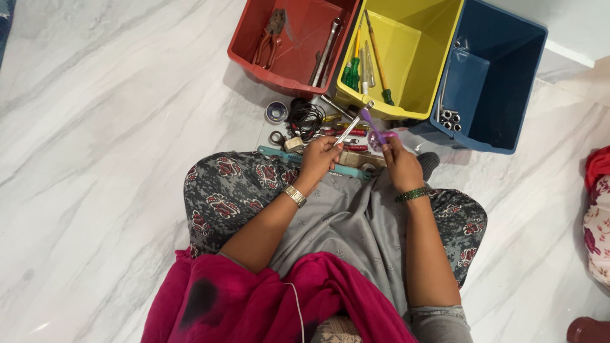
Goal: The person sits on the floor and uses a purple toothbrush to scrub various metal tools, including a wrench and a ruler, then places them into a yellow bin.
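Observation:
I sit cross-legged on a white marble floor (95, 159). My left hand (319, 157) grips a thin metal tool (353, 122) whose tip points up toward the bins. My right hand (400, 164) holds a purple-handled tool (375, 130) beside it, and the two tools cross above a pile of small tools. A watch is on my left wrist, a green bangle on my right.
Three bins stand ahead: a red bin (254, 60) with pliers and wrenches, a yellow bin (438, 76) with screwdrivers, a blue bin (521, 82) with sockets. A tape roll (276, 112), black wire (306, 117) and loose tools lie before my knees. Red floral cloth (597, 216) lies at right.

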